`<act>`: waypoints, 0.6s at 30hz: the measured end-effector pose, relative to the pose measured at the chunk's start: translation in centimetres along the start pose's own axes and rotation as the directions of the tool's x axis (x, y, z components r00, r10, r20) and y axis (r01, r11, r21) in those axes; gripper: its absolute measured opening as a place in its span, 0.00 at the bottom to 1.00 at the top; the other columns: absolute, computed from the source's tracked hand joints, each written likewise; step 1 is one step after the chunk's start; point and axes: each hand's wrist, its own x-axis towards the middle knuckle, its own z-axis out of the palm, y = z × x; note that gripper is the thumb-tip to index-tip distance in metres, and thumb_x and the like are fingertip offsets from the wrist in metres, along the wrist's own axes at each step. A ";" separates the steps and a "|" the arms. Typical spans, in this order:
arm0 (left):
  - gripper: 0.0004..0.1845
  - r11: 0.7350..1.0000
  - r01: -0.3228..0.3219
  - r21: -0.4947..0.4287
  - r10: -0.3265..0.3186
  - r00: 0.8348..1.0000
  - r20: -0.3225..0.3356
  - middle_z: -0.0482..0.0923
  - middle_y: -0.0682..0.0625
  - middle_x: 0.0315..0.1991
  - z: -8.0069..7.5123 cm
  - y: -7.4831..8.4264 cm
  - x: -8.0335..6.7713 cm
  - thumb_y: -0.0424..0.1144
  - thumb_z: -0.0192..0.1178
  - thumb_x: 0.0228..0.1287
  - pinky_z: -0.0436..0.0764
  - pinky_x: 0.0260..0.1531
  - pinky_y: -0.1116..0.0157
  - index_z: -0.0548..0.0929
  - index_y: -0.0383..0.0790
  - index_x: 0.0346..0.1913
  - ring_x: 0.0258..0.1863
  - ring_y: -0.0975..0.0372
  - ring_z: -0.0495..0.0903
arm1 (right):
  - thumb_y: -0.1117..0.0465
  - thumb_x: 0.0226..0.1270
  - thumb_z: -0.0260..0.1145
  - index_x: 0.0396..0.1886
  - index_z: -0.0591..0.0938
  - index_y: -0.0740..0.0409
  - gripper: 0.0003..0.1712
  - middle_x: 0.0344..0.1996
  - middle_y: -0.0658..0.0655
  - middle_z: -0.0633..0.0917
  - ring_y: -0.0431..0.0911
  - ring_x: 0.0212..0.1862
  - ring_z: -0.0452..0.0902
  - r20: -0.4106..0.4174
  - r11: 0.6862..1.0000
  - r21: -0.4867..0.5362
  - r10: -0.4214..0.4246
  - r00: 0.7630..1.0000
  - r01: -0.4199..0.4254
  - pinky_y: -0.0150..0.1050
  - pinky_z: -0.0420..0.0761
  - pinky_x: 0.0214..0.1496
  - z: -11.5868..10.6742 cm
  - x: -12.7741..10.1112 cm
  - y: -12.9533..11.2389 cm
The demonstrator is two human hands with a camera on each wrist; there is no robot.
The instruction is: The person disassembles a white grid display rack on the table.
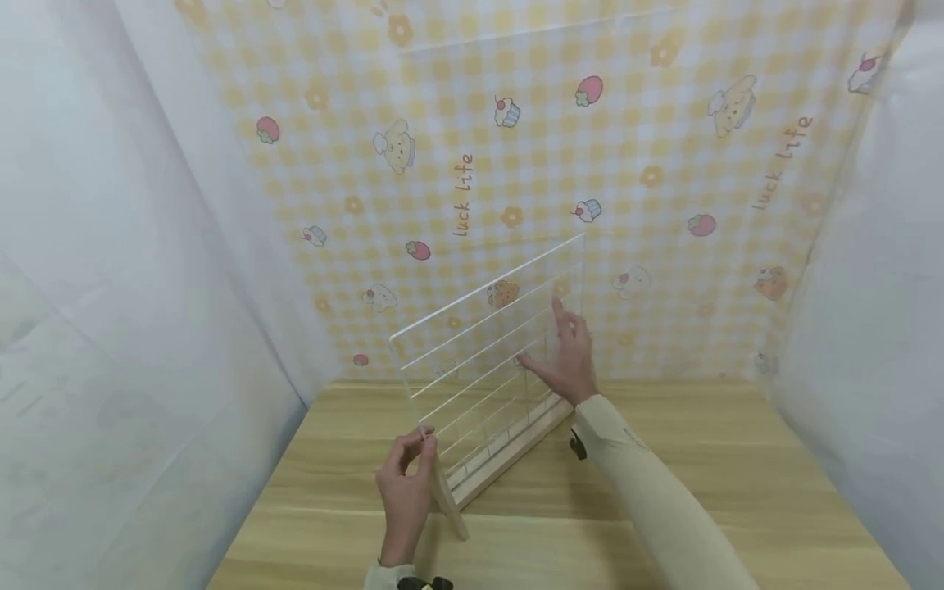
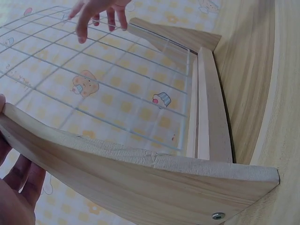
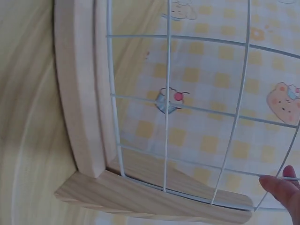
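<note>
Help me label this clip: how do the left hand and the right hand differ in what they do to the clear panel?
The left hand pinches the clear panel at its lower near corner, fingers curled; the right hand lies against its face with straight, spread fingers. The left hand is low, by the wooden stand; the right hand is higher, near the far edge. Both touch the panel.

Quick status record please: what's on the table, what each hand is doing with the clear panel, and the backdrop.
item: clear grid panel standing in a wooden base
panel pose: upright, leaning slightly, lower edge in the base slot
surface: wooden table
left hand: pinches the panel's near lower corner, beside the wooden foot
right hand: fingers spread flat against the panel's face
backdrop: yellow checked cloth with cartoon prints, visible through the panel
sides: white sheets
</note>
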 end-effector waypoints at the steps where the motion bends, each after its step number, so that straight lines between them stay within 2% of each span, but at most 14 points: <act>1: 0.07 1.000 -0.001 0.003 0.001 1.000 -0.003 0.83 0.48 0.45 0.0 -0.2 0.0 0.38 0.58 0.63 0.78 0.48 0.75 0.81 0.41 0.42 0.42 0.68 0.80 | 0.44 0.35 0.78 0.73 0.51 0.45 0.65 0.56 0.66 0.68 0.56 0.51 0.68 -0.015 1.000 0.016 -0.011 1.000 0.011 0.55 0.77 0.49 -0.1 0.3 -0.2; 5: 0.08 1.000 0.002 0.001 -0.002 1.000 -0.014 0.84 0.52 0.43 0.2 -0.2 0.0 0.41 0.59 0.62 0.79 0.47 0.74 0.81 0.42 0.42 0.40 0.67 0.81 | 0.47 0.33 0.79 0.72 0.54 0.49 0.65 0.54 0.66 0.68 0.54 0.46 0.71 -0.079 0.998 0.039 -0.038 0.996 0.041 0.49 0.79 0.45 -0.7 1.4 -0.7; 8: 0.10 1.000 0.030 0.003 -0.030 1.000 -0.001 0.84 0.50 0.43 0.2 1.1 -0.1 0.40 0.59 0.63 0.78 0.48 0.74 0.81 0.40 0.43 0.41 0.67 0.81 | 0.47 0.33 0.79 0.71 0.56 0.52 0.64 0.54 0.65 0.69 0.53 0.43 0.71 -0.125 0.997 0.048 -0.049 0.991 0.056 0.45 0.79 0.43 -1.3 2.3 -1.3; 10: 0.10 0.999 0.043 0.027 -0.043 0.999 -0.002 0.83 0.49 0.44 0.2 1.3 -0.2 0.40 0.58 0.63 0.77 0.50 0.75 0.81 0.39 0.44 0.42 0.68 0.80 | 0.47 0.33 0.79 0.71 0.56 0.53 0.63 0.54 0.65 0.69 0.52 0.43 0.70 -0.138 0.995 0.065 -0.060 0.989 0.070 0.45 0.78 0.44 -1.9 3.0 -2.0; 12: 0.11 0.998 0.054 0.035 -0.054 0.999 -0.004 0.83 0.50 0.45 0.1 1.3 -0.2 0.39 0.59 0.63 0.77 0.51 0.73 0.81 0.37 0.44 0.42 0.68 0.80 | 0.47 0.34 0.78 0.71 0.55 0.51 0.63 0.53 0.66 0.69 0.53 0.43 0.69 -0.140 0.993 0.080 -0.074 0.987 0.086 0.45 0.77 0.44 -2.5 3.8 -2.8; 15: 0.10 0.998 0.038 0.049 -0.037 0.999 -0.029 0.83 0.55 0.45 0.3 0.2 -0.2 0.41 0.59 0.62 0.77 0.50 0.73 0.81 0.42 0.44 0.42 0.69 0.80 | 0.47 0.35 0.78 0.72 0.54 0.49 0.63 0.52 0.67 0.69 0.55 0.42 0.69 -0.137 0.992 0.082 -0.085 0.987 0.097 0.46 0.76 0.43 -3.4 5.0 -3.8; 18: 0.09 0.999 0.031 0.033 -0.030 0.999 -0.038 0.83 0.55 0.45 0.2 0.4 -0.3 0.41 0.59 0.62 0.77 0.50 0.75 0.81 0.45 0.43 0.41 0.70 0.80 | 0.47 0.34 0.79 0.72 0.54 0.49 0.64 0.53 0.66 0.69 0.53 0.40 0.69 -0.139 0.996 0.049 -0.065 0.988 0.072 0.44 0.76 0.42 -4.1 5.7 -4.2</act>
